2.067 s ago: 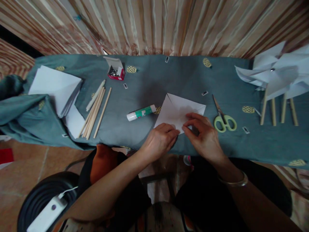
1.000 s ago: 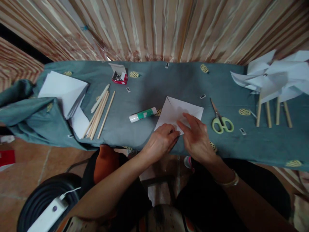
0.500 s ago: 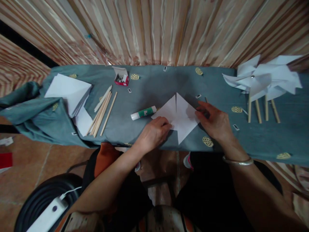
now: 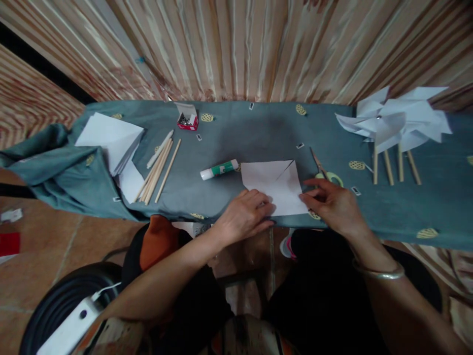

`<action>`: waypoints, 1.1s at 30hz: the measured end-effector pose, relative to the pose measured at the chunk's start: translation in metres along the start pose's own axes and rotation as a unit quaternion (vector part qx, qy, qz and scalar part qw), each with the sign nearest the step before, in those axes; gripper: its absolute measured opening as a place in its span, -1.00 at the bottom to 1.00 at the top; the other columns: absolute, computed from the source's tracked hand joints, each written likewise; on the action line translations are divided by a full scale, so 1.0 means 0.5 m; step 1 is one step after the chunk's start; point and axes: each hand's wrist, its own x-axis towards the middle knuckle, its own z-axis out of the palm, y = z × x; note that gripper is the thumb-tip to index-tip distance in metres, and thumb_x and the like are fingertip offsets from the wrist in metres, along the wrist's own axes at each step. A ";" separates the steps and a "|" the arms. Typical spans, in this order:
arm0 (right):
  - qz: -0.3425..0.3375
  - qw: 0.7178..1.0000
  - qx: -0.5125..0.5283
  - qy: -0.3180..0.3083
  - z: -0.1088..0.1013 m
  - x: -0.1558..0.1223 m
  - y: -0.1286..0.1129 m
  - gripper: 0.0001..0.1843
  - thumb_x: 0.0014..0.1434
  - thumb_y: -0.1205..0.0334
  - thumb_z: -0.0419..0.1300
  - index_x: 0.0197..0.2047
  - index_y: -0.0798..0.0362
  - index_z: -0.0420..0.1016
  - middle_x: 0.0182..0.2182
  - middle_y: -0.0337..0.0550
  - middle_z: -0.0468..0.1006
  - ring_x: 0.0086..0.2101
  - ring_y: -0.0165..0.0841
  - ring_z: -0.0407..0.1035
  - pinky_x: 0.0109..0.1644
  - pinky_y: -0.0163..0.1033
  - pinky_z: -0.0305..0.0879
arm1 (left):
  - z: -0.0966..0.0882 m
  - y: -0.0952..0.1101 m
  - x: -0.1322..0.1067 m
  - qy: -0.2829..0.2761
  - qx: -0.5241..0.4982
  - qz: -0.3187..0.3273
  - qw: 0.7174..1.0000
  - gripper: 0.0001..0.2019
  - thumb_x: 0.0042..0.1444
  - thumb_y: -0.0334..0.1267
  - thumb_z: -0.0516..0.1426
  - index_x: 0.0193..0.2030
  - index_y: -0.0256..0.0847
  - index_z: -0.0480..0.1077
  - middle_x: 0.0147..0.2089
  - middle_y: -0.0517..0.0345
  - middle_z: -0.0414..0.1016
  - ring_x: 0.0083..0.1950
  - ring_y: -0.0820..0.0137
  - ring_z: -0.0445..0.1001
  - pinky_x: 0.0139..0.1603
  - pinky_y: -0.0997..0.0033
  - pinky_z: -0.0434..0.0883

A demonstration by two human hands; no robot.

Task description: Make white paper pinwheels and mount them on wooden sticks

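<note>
A square sheet of white paper point(image 4: 271, 180) lies at the front of the table, with a slit running in from its upper right corner. At its lower left edge is my left hand point(image 4: 244, 214), with the fingers on top and the thumb by the front edge, closed on the paper. My right hand point(image 4: 334, 204) pinches the sheet's right edge between thumb and fingertips. Just beyond the right hand lie scissors point(image 4: 327, 174) with pale green handles, partly covered by the fingers. Left of the paper rests a glue stick point(image 4: 219, 169) with a green label.
Farther left are several wooden sticks point(image 4: 157, 172), a stack of white paper point(image 4: 107, 138) and a small open red box point(image 4: 187, 121) of metal pins. White paper pinwheels point(image 4: 391, 118) on sticks lie at the right. A curtain point(image 4: 251, 49) hangs behind the cloth-covered table point(image 4: 258, 133).
The paper has turned from a diamond to a square position, its slit now at the upper right. Both hands have shifted slightly toward me, and the scissors are more exposed.
</note>
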 end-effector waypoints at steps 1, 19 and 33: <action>-0.010 1.000 -0.010 -0.002 0.000 -0.004 -0.001 -0.68 0.05 0.11 0.26 -0.12 0.04 0.54 -0.54 -0.20 0.63 -0.57 -0.28 0.49 -0.48 -0.22 0.39 | 0.005 0.003 0.001 -0.010 0.007 0.001 1.000 -0.74 0.29 -0.13 0.12 -0.01 -0.26 0.42 -0.01 -0.06 0.49 -0.01 0.21 0.43 -0.05 0.18 0.42; -0.176 0.973 0.128 -0.076 0.002 -0.014 -0.005 -0.88 0.14 0.08 0.32 -0.26 -0.12 0.66 -0.01 -0.14 0.61 0.02 -0.19 0.50 0.15 0.03 0.41 | 0.015 0.014 -0.011 0.030 0.034 0.000 0.999 -0.79 0.35 -0.35 0.00 -0.09 -0.32 0.46 -0.15 0.01 0.55 -0.14 0.32 0.48 -0.18 0.35 0.51; -0.223 0.974 -0.002 -0.029 0.064 0.010 -0.035 -0.88 0.22 0.20 0.24 -0.33 -0.04 0.61 -0.01 -0.06 0.57 -0.03 -0.16 0.45 0.10 0.04 0.37 | 0.013 0.025 -0.014 0.016 0.049 0.000 0.999 -0.76 0.38 -0.30 -0.03 -0.05 -0.32 0.44 -0.15 -0.01 0.56 -0.12 0.32 0.49 -0.14 0.32 0.52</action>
